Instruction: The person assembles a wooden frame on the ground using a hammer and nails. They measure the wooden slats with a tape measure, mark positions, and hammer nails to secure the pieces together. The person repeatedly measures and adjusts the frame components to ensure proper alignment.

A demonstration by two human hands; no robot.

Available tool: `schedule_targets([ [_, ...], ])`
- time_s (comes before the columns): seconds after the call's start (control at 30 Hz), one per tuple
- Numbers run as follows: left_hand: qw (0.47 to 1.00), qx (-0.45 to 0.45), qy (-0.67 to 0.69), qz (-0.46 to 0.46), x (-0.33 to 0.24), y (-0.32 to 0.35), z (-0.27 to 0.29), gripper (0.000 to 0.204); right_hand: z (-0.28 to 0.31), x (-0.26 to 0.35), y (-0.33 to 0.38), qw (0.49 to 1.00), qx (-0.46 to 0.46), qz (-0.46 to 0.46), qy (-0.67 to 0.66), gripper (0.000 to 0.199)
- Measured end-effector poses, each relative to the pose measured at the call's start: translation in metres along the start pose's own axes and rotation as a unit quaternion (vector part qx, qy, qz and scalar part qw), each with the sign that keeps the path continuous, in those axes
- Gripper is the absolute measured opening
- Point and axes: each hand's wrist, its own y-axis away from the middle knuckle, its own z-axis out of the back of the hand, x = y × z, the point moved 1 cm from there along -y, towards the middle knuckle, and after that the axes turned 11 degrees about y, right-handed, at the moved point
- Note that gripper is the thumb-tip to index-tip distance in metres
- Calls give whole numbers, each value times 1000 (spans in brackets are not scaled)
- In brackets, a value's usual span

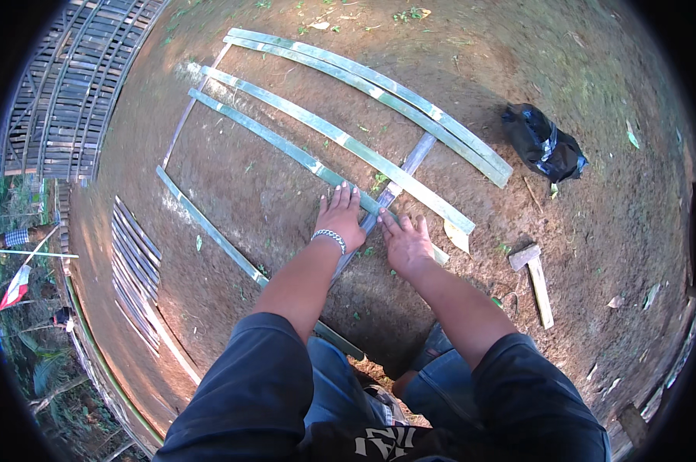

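Observation:
Flat on the ground lie several green split-bamboo slats, laid across a dark wooden crosspiece (415, 156) on the right and a thinner strip (185, 123) on the left. My left hand (340, 215), with a chain bracelet at the wrist, rests its outstretched fingers on the middle bamboo slat (267, 138). Beside it, my right hand (408, 245) touches the same slat where it passes over the crosspiece, fingers apart. Farther out are a neighbouring slat (309, 119) and two slats side by side (371, 86). Another slat (209, 229) lies nearer, partly hidden by my left arm.
On the right are a black plastic bag (544, 145) and a tool with a blocky head and wooden handle (539, 289). Bundled strips (136, 254) lie at left. A slatted bamboo structure (67, 92) stands upper left, above a red-and-white flag (15, 286).

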Motion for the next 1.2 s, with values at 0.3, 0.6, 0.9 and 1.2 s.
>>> schedule_targets([
  [0.3, 964, -257, 71, 14, -2, -55, 25, 66, -9, 1, -13, 1000, 4, 6, 26, 62],
  [0.6, 924, -362, 81, -92, -20, -122, -10, 77, -7, -5, -7, 999, -16, -19, -39, 65],
  [0.9, 931, -344, 89, -83, -12, -114, -13, 73, 30, -46, 53, 871, -435, -32, -227, 41],
  [1.2, 924, -357, 93, -104, 1, -121, -19, 65, 49, -299, 90, 905, -133, -401, -59, 28],
])
